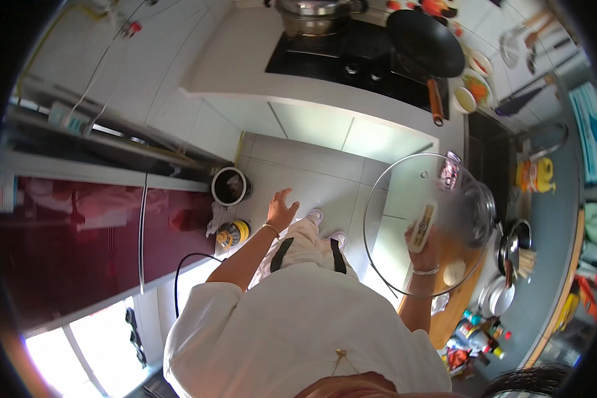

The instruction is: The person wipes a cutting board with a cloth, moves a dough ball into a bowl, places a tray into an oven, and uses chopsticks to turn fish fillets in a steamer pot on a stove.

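My right hand (pixel 423 249) is closed round the long beige handle of a large, clear glass lid (pixel 386 260) with a thin metal rim. The lid is raised over the right counter's edge, and a fogged patch blurs what lies behind its right part. Through the glass I see a pale round item (pixel 454 272) on a wooden board (pixel 450 318), and a phone-like thing with a lit screen (pixel 450 174). My left hand (pixel 282 211) hangs over the floor with nothing in it, fingers loosely bent and apart.
On the black hob (pixel 338 56) stand a steel pot (pixel 312 20) and a black wok (pixel 426 43), its wooden handle jutting past the counter edge. Bowls of food (pixel 476 88) sit beside it. A bin (pixel 231 186) and an oil bottle (pixel 233 233) stand at floor level left.
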### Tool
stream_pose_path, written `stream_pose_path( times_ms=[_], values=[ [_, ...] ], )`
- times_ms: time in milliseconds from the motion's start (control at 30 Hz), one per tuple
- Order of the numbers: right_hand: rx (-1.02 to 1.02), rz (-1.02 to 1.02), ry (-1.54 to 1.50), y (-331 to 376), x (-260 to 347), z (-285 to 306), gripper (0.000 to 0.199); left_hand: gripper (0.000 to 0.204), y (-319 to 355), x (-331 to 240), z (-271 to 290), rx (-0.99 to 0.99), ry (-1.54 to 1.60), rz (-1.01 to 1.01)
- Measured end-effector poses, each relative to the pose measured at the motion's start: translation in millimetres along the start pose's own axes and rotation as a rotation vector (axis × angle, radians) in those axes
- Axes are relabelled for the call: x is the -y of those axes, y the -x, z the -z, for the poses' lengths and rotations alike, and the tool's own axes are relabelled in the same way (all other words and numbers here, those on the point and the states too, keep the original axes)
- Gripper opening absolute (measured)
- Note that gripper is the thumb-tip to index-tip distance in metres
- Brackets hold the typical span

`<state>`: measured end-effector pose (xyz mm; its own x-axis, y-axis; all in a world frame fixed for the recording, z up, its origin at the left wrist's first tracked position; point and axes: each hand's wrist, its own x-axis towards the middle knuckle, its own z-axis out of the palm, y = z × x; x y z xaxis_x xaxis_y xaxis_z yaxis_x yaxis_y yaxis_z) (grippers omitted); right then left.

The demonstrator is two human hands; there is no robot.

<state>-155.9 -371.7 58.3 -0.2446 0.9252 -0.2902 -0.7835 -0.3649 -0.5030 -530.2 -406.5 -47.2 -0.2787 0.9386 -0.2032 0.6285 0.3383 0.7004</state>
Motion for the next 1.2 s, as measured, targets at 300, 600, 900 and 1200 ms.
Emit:
stream_pose_path(
  times_ms=[300,600,900,1200],
  values=[
    [0.022,-0.194,0.265,-56,-38,-40,0.013,0.045,30,64,17,-0.225,0.282,0.151],
    [0.146,-0.106,0.483,-117,-93,-112,0.023,0.045,-54,125,64,-0.127,0.441,0.190],
    [0.173,0.190,1.320,-223,-194,-220,0.014,0.038,-144,177,171,-0.027,0.448,0.189],
    [0.569,0.590,1.728,-376,-317,-329,0.022,0.030,-134,244,187,-0.252,0.716,0.327]
  ],
)
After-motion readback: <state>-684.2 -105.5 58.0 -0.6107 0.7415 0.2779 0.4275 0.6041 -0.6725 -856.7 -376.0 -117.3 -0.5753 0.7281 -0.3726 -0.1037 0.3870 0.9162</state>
